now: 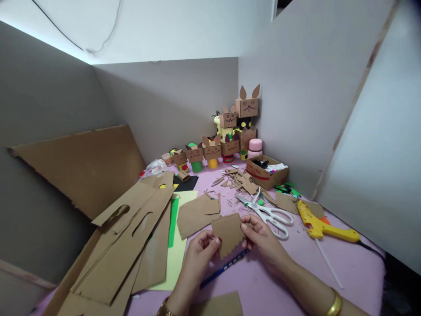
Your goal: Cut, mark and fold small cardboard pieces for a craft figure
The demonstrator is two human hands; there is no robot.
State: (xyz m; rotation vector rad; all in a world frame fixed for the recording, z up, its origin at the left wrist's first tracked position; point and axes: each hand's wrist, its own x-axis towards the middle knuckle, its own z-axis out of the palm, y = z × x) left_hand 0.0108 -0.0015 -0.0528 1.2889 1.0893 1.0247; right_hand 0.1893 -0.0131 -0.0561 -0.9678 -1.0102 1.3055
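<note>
Between my two hands I hold a small brown cardboard piece with a jagged lower edge, raised a little above the pink table. My left hand pinches its lower left side, thumb in front. At the right edge, my right hand grips it between thumb and fingers. Below the piece lies a blue strip with light dots, partly hidden by my left hand. White-handled scissors rest open just beyond my right hand. Flat cardboard pieces lie beyond my left hand.
Cardboard sheets are stacked at left over pale yellow paper. A yellow glue gun with its cord lies at right. Scraps, a small box, a pink bottle and several animal-faced cardboard figures stand towards the back, near grey partitions.
</note>
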